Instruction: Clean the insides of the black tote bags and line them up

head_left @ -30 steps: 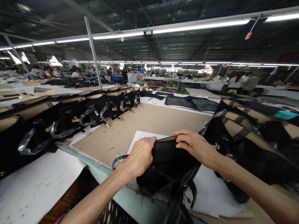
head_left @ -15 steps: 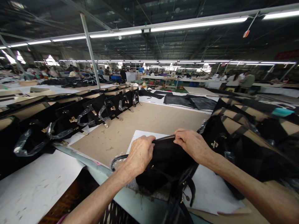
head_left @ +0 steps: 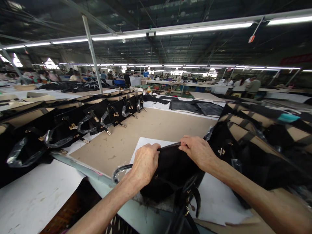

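Observation:
A black handbag (head_left: 170, 172) stands in front of me at the table's near edge, held along its top rim. My left hand (head_left: 145, 162) is closed on the left part of that rim, thumb and fingers pinching it. On the right part, my right hand (head_left: 196, 151) pinches the same edge. One plastic-wrapped handle (head_left: 120, 170) sticks out to the left past my wrist. Black straps with gold-coloured fittings (head_left: 190, 198) hang at the bag's near right side. Under the bag lies a white sheet (head_left: 219, 201).
A row of black handbags (head_left: 97, 112) with wrapped handles lines the left side. More handbags (head_left: 243, 146) crowd the right. Beige board (head_left: 156, 123) covers the table between them, with black flat pieces (head_left: 195, 107) beyond. A post (head_left: 91, 53) rises behind; people work far off.
Both hands keep their hold on the bag's rim and have barely moved. The whole view has shifted slightly, with most things now a little further left.

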`<state>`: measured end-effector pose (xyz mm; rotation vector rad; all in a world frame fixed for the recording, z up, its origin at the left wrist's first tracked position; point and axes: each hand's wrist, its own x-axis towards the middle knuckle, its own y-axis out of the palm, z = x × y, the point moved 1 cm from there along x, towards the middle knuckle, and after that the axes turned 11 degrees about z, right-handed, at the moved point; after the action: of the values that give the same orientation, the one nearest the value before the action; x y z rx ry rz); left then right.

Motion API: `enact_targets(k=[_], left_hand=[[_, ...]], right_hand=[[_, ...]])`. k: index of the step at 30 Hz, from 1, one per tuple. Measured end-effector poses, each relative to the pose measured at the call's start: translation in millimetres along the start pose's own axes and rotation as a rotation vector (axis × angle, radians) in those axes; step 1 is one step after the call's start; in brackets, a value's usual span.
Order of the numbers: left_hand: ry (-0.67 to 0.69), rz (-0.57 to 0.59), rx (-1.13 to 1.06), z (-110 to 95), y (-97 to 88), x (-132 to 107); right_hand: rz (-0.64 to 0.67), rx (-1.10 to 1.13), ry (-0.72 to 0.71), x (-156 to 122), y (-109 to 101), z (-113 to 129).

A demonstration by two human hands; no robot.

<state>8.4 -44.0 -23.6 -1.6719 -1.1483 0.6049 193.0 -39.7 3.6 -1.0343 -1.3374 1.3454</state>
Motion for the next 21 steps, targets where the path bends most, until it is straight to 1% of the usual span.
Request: enact_targets(k=[8,12,14,17,21], left_hand=[[-0.008,0.008,0.028,-5.0,-3.2,-1.4],[-0.002,0.028,0.093,-8.1,-4.9,-0.6],[0.007,0.058,0.133,-12.5,-6.9,2.0],[0.033,0.118,0.215,-25.3,-10.9,13.6],[0.144,0.245,0.290,-47.6,-10.2,43.9]], right_hand=[[-0.008,-0.044,0.078,-0.7,-0.1,-0.9],[-0.018,-0.031,0.094,1.5,1.7,-3.7],[-0.019,-0.028,0.110,2.6,3.0,-5.4],[-0.014,-0.026,0.124,3.5,4.5,-6.1],[-0.025,-0.023,0.119,3.8,3.8,-4.4]])
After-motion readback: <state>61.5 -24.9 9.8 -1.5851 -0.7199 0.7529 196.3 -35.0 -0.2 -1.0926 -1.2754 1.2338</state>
